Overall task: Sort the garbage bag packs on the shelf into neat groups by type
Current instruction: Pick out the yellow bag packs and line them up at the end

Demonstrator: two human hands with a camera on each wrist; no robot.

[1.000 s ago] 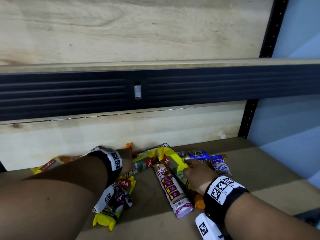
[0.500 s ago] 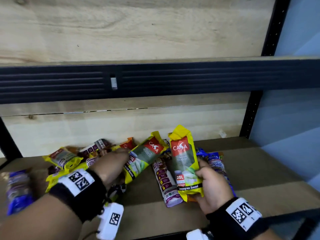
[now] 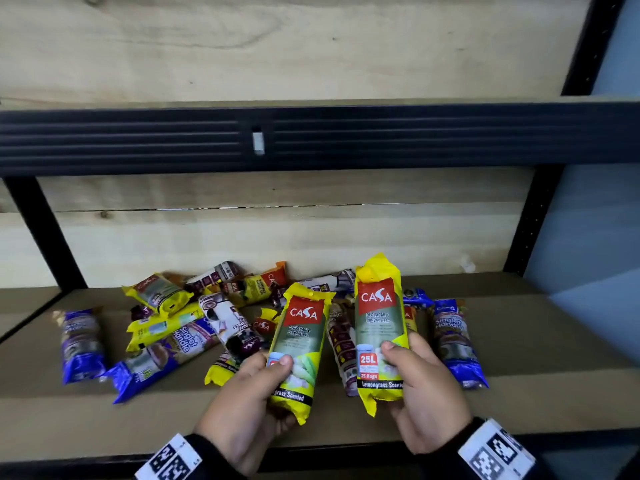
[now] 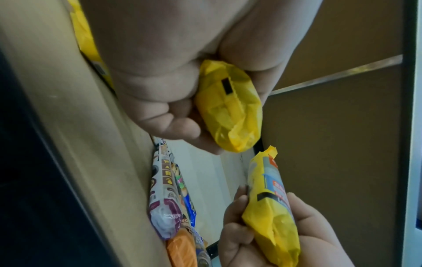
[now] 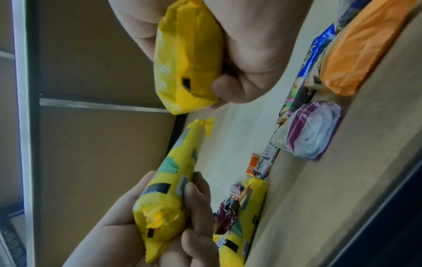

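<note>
My left hand [image 3: 258, 393] grips one yellow Casa lemongrass pack [image 3: 300, 344] by its lower end, tilted slightly right; the left wrist view shows that pack's folded end [image 4: 228, 110] in the palm. My right hand [image 3: 420, 386] grips a second, matching yellow pack [image 3: 379, 327], held upright beside the first. Both packs are lifted off the wooden shelf [image 3: 519, 403], above its front part. In the right wrist view the right-hand pack [image 5: 187, 59] fills the top and the left-hand pack [image 5: 169, 189] shows below.
A loose pile of packs lies behind: blue singlet-handle packs [image 3: 81, 344] [image 3: 455, 341], a white-purple drawstring pack [image 3: 343, 348], orange packs [image 3: 263, 284], more yellow packs [image 3: 157, 292]. A black upper shelf beam [image 3: 311, 136] overhangs; black posts [image 3: 526, 220] flank the bay.
Both hands went from reaching into the pile to lifting a yellow pack each, then drew the packs toward the shelf front and raised them side by side.
</note>
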